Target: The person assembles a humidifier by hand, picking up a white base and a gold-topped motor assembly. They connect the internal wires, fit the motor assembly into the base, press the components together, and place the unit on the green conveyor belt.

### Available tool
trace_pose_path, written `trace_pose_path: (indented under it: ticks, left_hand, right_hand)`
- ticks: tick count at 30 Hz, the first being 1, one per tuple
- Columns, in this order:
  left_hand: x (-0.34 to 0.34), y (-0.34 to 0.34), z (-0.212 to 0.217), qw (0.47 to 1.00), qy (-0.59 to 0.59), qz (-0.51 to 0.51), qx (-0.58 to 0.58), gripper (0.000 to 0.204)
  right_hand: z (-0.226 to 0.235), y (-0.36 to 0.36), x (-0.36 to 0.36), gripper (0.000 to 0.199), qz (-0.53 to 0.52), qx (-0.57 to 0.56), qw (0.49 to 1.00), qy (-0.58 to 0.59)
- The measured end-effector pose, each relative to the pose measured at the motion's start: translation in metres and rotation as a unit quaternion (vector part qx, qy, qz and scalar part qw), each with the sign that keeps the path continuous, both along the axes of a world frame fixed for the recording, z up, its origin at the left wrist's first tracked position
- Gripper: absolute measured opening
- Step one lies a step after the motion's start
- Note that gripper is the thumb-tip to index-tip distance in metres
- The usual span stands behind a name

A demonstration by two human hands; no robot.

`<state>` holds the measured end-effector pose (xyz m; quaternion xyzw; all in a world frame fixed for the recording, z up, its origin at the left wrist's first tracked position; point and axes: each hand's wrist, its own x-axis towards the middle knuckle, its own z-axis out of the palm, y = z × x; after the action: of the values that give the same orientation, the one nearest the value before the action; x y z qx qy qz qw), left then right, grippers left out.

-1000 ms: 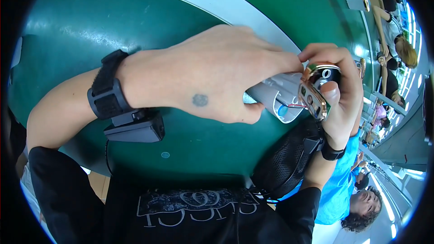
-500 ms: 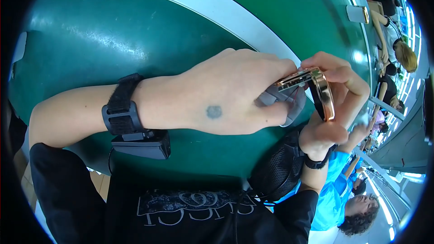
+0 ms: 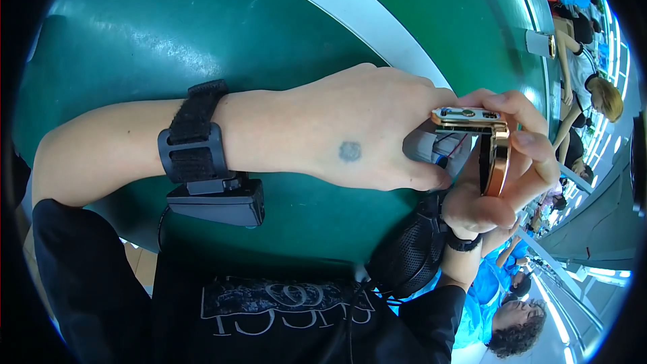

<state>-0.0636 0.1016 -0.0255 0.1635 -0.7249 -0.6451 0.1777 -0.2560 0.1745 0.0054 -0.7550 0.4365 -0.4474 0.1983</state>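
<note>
My left hand (image 3: 364, 131) reaches across from the left, back upward, its fingers and thumb closed round a grey-white part (image 3: 423, 147). Thin red and blue wires show beside that part, whose far side my fingers hide. In my right hand (image 3: 529, 155) is a rose-gold metal casing (image 3: 499, 162), gripped between fingers and thumb at its rim. A gold-edged strip (image 3: 468, 116) with small dark openings stands out from the casing's top toward my left hand, roughly at a right angle. The wires run near the gap between the two parts.
Below lies a green tabletop (image 3: 269, 27), crossed by a pale curved strip (image 3: 350, 0). A black mesh pouch (image 3: 408, 249) sits by my right forearm. At the right are several people, one in a blue top (image 3: 482, 296), and a white box-like object (image 3: 538, 43) on the table edge.
The gold-edged strip has turned, so its face with the openings now shows. My left hand has shifted a little to the right, and my right fingers have changed their hold on the casing.
</note>
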Motion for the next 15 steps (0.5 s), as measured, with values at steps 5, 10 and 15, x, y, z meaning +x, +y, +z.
trace_pose_path:
  ticks: [5, 10, 15]
  left_hand:
    - [0.002, 0.0, 0.0, 0.999, -0.043, -0.015, 0.01, 0.05]
    - [0.001, 0.006, -0.009, 0.998, 0.004, 0.044, -0.034, 0.046]
    - [0.002, 0.005, -0.014, 0.999, 0.023, 0.032, -0.033, 0.046]
  right_hand:
    - [-0.007, -0.002, -0.003, 0.073, -0.039, 0.017, 0.999, 0.021]
    - [-0.002, 0.005, -0.009, 0.068, -0.059, 0.01, 0.995, 0.083]
    - [-0.004, 0.006, -0.014, 0.062, -0.038, -0.026, 0.999, 0.016]
